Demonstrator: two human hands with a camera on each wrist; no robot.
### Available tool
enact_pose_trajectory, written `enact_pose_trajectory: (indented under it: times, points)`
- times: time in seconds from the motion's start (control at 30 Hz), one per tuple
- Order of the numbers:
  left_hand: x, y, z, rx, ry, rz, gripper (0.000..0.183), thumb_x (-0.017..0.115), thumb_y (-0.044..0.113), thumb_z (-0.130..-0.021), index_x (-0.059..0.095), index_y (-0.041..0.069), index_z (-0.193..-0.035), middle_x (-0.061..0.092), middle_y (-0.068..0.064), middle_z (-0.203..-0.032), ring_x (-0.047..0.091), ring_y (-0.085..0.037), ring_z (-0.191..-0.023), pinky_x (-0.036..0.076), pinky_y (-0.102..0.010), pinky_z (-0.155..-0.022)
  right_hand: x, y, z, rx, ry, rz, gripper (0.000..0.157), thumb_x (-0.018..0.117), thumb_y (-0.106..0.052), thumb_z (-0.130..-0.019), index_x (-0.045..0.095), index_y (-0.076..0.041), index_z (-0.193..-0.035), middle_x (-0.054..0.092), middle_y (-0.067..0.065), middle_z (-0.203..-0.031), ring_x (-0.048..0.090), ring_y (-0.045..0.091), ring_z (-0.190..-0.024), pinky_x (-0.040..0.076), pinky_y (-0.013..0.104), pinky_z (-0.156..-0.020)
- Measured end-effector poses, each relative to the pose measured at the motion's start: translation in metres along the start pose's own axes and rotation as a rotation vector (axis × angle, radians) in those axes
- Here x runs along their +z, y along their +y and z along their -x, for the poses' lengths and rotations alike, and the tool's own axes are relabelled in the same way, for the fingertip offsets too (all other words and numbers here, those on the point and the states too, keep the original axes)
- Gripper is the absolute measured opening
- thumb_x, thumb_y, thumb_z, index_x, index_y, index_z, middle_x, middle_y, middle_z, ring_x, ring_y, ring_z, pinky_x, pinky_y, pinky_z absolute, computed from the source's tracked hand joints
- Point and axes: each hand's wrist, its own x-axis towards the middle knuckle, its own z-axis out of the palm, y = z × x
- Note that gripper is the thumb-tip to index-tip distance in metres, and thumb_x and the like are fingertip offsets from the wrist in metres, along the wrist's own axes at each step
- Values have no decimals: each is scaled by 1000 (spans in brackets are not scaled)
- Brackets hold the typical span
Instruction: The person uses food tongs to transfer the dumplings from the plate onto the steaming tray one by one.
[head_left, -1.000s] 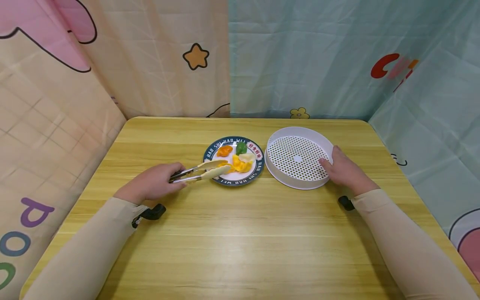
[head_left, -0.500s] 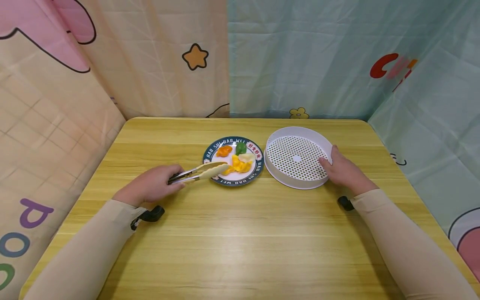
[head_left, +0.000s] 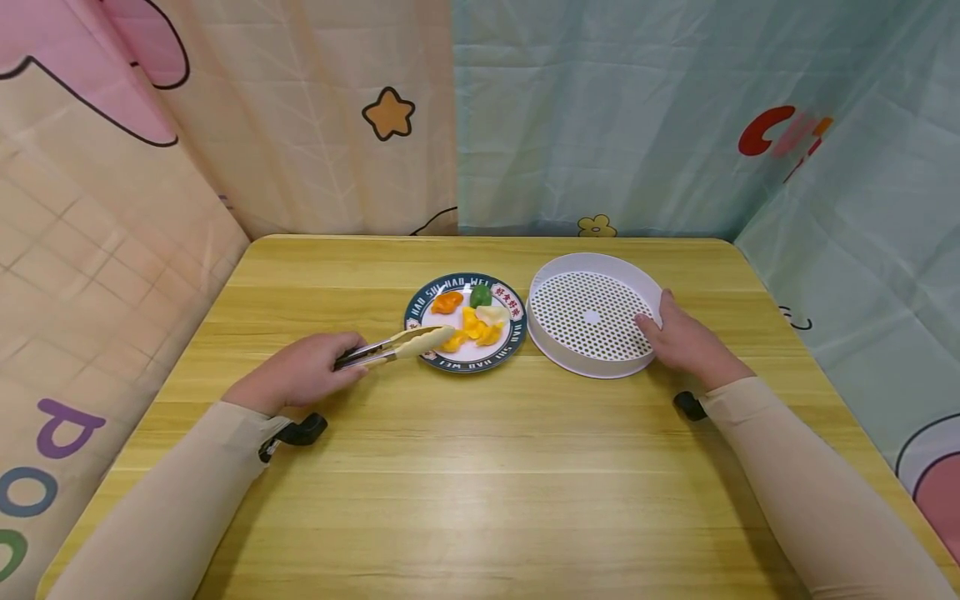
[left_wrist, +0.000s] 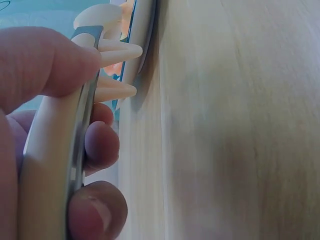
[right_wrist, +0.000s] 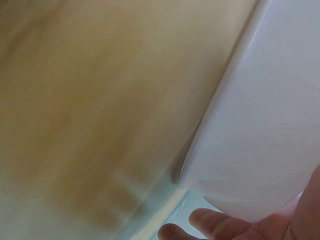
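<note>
My left hand (head_left: 307, 371) grips metal tongs (head_left: 397, 343) with cream-coloured tips, thumb on one arm and fingers curled round the other in the left wrist view. The tips reach over the left side of a dark-rimmed plate (head_left: 468, 366), right at a yellow dumpling-like piece (head_left: 454, 341). Also on the plate are an orange piece (head_left: 447, 302), a green one (head_left: 481, 296), a cream one (head_left: 492, 316) and more yellow (head_left: 489, 335). My right hand (head_left: 686, 340) holds the wall of a round white steamer basket (head_left: 592, 358), thumb over its rim; its perforated floor holds nothing.
Plate and basket stand side by side toward the back of the wooden table (head_left: 480, 483). Printed curtains (head_left: 600, 117) hang behind the table and along both sides.
The tips of the tongs have come closer together and drawn slightly back to the left. The right hand and the basket have stayed in place.
</note>
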Motion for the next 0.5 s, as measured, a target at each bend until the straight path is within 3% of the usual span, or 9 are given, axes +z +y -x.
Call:
enact_pose_trajectory:
  times: [0.27,0.5]
  points:
    - [-4,4,-3,23,33,13,24,64,29,-104,65,12,-121,59,0,-86,53,-16,-74,44,-34,-70,-1,0,2,-7,5,1,95,29,-55,-111,-20,12,-157,-5,37,-169,8,56,-157,12,66,-126]
    - [-9,17,-13,32,101,105,23,63,31,-106,64,14,-122,58,-3,-85,51,-19,-69,43,-35,-64,1,0,-1,-36,18,-4,92,29,-52,-112,-19,12,-158,-7,35,-169,8,55,-158,12,64,-127]
